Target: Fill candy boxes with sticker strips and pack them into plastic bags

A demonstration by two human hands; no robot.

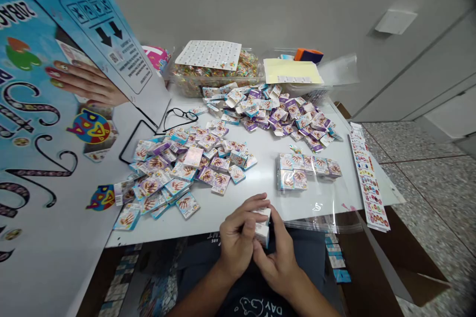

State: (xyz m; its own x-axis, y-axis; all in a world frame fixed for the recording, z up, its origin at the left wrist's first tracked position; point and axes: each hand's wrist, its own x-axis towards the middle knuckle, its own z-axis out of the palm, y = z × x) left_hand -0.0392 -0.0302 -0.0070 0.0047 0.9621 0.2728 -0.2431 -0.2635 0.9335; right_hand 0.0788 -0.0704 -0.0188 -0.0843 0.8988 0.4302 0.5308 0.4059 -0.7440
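Just over the table's front edge, my left hand (240, 235) and my right hand (277, 252) are closed together around small white-and-blue boxes (262, 230). At least two boxes show between the fingers; the rest of the grip is hidden. To the right of them lies a clear plastic bag (323, 205) with a short block of similar boxes (293, 178) set side by side at its far end. A loose pile of small printed boxes (178, 173) spreads out to the left of my hands.
A second heap of boxes (275, 109) lies farther back, before a clear tub (219, 77) of colourful packets. Black glasses (180, 115) rest near a large printed carton (74, 133) on the left. Sticker sheets (368, 178) lie along the right edge; an open cardboard box (405, 257) stands below.
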